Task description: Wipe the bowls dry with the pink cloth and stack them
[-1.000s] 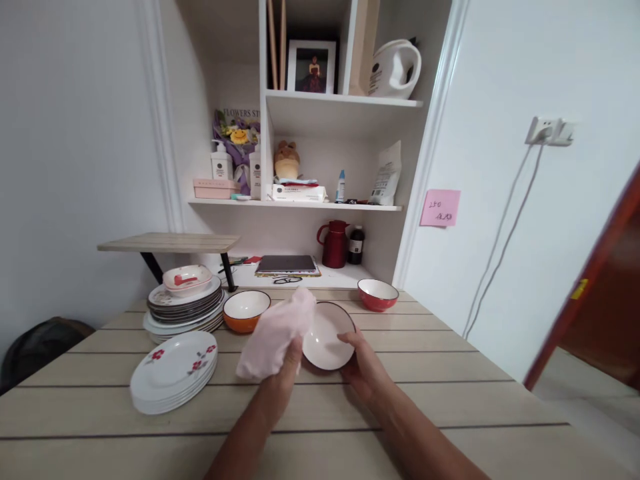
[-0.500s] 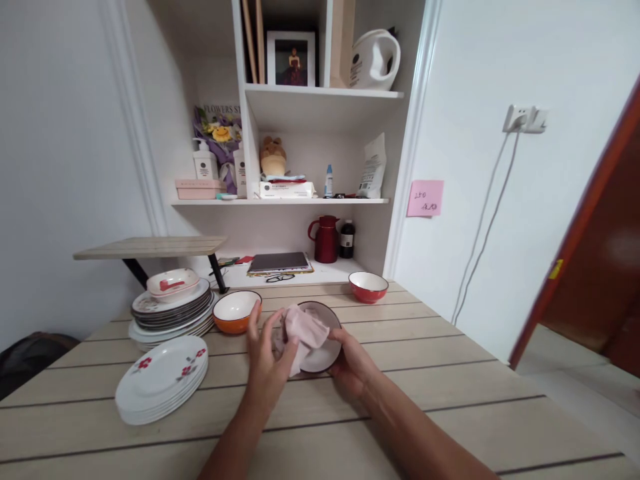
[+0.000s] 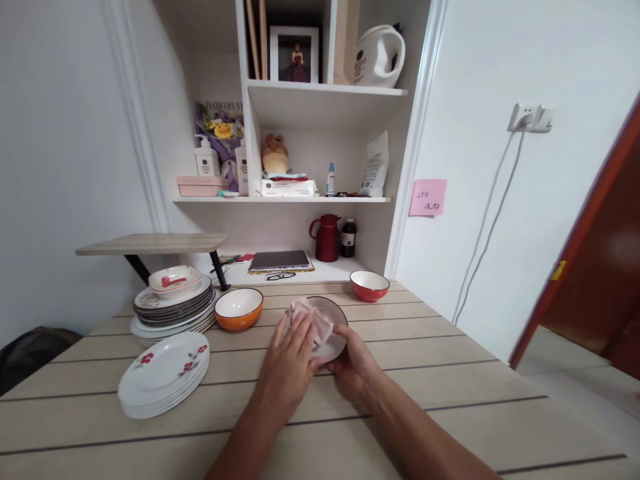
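Observation:
A white bowl with a dark rim (image 3: pixel 334 331) is tilted toward me at the middle of the wooden table (image 3: pixel 450 387). My right hand (image 3: pixel 354 367) grips its near edge from below. My left hand (image 3: pixel 290 360) presses a bunched pale pink cloth (image 3: pixel 311 319) into the bowl's inside, fingers curled over the cloth. An orange bowl (image 3: pixel 239 309) stands just left of the cloth.
At the left are a stack of flowered white plates (image 3: pixel 164 373) and a taller stack of plates (image 3: pixel 175 310) with a small dish on top. A red bowl (image 3: pixel 369 285) stands behind. Shelves (image 3: pixel 300 199) with bottles, a red jug and a tablet rise at the back.
The cloth, held loose beside the bowl a second ago, has been pushed into the bowl and bunched up. My left hand has moved right, over the bowl.

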Motion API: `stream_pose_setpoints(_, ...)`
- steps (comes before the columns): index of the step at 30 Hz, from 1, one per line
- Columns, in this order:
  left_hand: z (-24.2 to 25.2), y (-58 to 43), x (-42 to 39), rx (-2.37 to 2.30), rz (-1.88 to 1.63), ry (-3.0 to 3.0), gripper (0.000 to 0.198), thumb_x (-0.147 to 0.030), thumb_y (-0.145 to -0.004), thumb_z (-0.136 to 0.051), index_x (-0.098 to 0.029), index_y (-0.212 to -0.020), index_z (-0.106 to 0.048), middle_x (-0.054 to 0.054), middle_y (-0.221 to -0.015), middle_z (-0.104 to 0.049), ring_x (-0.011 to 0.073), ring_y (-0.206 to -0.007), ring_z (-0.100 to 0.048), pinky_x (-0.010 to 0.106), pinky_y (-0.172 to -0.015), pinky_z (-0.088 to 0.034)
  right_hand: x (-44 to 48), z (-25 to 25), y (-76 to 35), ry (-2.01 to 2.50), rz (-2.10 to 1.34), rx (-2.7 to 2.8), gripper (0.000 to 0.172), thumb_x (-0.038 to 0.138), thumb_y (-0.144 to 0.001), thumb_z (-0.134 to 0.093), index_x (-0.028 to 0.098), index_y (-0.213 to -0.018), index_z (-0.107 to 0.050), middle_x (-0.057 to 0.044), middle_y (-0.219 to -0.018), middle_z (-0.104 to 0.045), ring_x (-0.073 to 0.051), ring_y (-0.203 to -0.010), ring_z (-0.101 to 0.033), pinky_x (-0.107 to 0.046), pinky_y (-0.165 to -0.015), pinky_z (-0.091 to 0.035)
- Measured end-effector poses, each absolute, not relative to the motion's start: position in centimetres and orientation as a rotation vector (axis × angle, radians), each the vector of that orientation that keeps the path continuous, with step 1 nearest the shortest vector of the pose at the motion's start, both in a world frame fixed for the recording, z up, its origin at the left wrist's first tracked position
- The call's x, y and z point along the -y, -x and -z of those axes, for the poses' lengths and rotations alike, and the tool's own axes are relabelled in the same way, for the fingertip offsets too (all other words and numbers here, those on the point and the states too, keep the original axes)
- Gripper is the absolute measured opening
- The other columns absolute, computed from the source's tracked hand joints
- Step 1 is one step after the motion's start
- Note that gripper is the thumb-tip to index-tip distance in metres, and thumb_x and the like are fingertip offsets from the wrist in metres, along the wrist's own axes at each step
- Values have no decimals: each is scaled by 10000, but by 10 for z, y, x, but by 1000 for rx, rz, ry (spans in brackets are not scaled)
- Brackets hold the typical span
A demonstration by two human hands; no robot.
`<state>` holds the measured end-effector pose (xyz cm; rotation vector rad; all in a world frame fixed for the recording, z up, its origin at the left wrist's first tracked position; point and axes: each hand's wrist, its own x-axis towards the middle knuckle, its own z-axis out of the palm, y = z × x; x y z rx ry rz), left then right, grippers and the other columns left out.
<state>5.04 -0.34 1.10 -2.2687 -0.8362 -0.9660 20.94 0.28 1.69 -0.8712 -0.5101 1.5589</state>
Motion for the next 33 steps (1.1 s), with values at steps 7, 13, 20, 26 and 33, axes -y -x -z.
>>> stream_pose_setpoints(7,18,-59,-8,1221,666,2222,580,-228,-783,-745,-84,-1315,-564,186,-1492,-492,343,-1361,-487,480,-1085,-478,9,-27,-200,814,-1321,782,495,201,-683,-663,295,-1166,-609,5,-963,-771,-212,-813,-702,-299,-665,-542)
stream_pose_setpoints(13,21,-70,-1,1228,692,2009,444,56,-846,-419,-34,-1228,-628,214,-1272,-663,287,-1193,-631,439,-973,-549,13,-26,-192,683,-1252,928,422,201,-719,-675,261,-1134,-628,-14,-1074,-752,-219,-1038,-657,-316,-923,-477)
stream_pose_setpoints(20,11,-68,8,1027,901,2602,459,36,-794,-479,-176,-1151,-674,68,-1082,-720,224,-1019,-650,384,-940,-550,6,-19,-195,771,-1338,653,251,325,-720,-732,267,-919,-589,54,-706,-657,-165,-647,-606,-267,-605,-467)
stream_pose_setpoints(26,4,-64,2,955,920,2663,407,-28,-867,-507,-241,-1169,-678,85,-1359,-610,260,-1264,-533,444,-1018,-477,3,-28,-210,785,-1224,816,376,468,-716,-785,244,-984,-647,2,-854,-712,-191,-792,-640,-274,-678,-480)
stream_pose_setpoints(33,8,-51,-8,970,638,2464,313,-113,-949,-513,-254,-1185,-663,89,-1388,-605,286,-1351,-488,505,-1060,-431,9,-37,-226,951,-1432,965,446,573,-783,-714,254,-1086,-638,-41,-1050,-737,-238,-941,-652,-300,-704,-474)
